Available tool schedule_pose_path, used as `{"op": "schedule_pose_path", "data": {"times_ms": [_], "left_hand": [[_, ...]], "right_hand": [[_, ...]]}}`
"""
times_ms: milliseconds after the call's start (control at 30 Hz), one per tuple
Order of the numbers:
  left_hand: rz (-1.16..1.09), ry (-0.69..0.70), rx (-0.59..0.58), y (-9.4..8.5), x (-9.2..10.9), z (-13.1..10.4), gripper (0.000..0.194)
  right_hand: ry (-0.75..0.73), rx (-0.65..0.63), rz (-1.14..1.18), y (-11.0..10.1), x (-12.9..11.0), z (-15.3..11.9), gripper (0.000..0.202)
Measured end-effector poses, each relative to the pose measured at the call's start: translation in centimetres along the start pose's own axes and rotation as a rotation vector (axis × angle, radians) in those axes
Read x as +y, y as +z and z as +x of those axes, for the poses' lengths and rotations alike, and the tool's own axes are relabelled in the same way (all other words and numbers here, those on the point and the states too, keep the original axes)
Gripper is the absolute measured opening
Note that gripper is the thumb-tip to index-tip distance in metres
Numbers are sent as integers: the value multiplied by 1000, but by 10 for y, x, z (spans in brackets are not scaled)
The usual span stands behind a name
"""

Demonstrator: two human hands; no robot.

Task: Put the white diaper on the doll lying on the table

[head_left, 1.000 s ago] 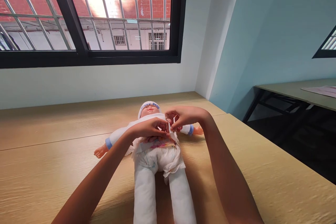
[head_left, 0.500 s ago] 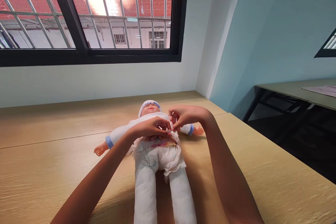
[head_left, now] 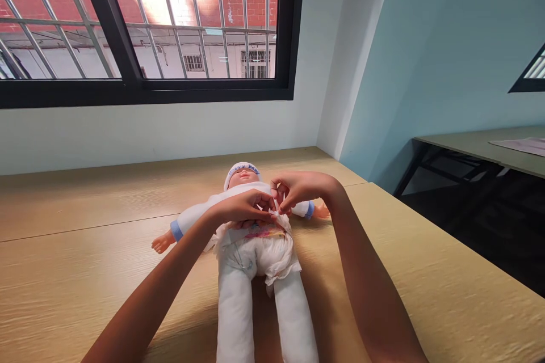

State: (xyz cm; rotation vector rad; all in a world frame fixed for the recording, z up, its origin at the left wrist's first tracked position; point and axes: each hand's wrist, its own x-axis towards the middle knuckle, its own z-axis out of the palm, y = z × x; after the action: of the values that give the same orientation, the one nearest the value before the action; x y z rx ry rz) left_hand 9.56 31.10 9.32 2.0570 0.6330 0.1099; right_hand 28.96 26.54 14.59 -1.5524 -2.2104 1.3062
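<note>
A baby doll (head_left: 235, 289) in white clothes with blue cuffs and a lettered white cap lies on its back, legs toward me. Around its hips sits a white diaper (head_left: 276, 258) with a coloured print at the waist and ruffled edges. My left hand (head_left: 251, 206) rests over the doll's belly, its fingers closed on the diaper's upper edge. Close beside it, my right hand (head_left: 292, 190) pinches the same waist edge near the doll's side. The fingertips of both hands nearly meet there. My hands and left forearm hide part of the doll's chest.
The doll lies on a light wooden table (head_left: 76, 283) pushed against the wall. Behind it is a black-framed window (head_left: 217, 91) with metal bars outside. At the right, beyond a gap, stands another table (head_left: 468, 144) with a pinkish cloth (head_left: 522, 146) on it.
Almost nothing differs. My right hand has shifted very slightly left, and both hands keep their hold on the diaper's waist edge.
</note>
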Motion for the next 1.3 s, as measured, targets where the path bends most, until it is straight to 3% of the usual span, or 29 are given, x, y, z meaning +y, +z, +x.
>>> {"op": "schedule_pose_path", "data": {"times_ms": [1300], "left_hand": [[36, 41, -26, -2, 1, -1, 41]], "right_hand": [[25, -5, -16, -1, 1, 1, 36]]}}
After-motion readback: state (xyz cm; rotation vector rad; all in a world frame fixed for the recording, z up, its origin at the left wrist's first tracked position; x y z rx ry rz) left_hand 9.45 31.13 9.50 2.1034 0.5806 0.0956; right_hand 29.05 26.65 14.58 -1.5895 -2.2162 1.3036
